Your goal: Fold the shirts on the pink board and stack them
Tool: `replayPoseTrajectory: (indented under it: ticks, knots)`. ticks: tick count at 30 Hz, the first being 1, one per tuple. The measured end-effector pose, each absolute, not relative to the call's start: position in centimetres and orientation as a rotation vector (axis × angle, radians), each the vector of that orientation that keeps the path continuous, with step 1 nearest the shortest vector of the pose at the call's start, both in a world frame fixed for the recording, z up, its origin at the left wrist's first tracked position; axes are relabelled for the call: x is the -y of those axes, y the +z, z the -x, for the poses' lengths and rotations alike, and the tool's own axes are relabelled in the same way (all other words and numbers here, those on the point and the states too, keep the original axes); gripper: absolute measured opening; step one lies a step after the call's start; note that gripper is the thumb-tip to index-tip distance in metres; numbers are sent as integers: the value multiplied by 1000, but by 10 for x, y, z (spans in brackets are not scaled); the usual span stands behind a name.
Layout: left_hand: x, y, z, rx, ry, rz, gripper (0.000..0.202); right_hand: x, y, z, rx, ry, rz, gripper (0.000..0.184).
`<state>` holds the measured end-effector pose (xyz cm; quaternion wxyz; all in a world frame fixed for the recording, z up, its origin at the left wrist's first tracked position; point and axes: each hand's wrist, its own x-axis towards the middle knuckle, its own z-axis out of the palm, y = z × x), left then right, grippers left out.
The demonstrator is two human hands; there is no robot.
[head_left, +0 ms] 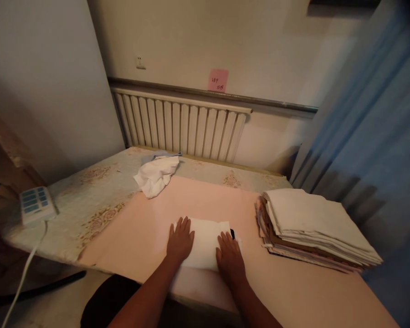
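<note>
A small white folded cloth lies flat on the pink sheet near the table's front edge. My left hand rests flat on its left side, fingers stretched forward. On its right side lies my right hand, palm down with the fingers extended. Just past the right fingertips a small black thing shows at the cloth's edge; I cannot make out what it is. Neither hand grips anything.
To the right stands a stack of folded cloths, white above brown. A crumpled white cloth lies at the back left. A white power strip with a cord sits at the left edge. Behind are a radiator and a blue curtain.
</note>
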<state>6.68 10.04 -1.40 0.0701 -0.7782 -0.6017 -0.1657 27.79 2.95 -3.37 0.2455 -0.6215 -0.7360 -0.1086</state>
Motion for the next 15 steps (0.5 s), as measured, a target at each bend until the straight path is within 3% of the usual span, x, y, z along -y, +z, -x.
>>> replayPoseTrajectory:
  ticks: [15]
  knots:
    - [-113,-13,-66,1858,-441,2332,51,-30,-35,-278,1978,-300,1673,39]
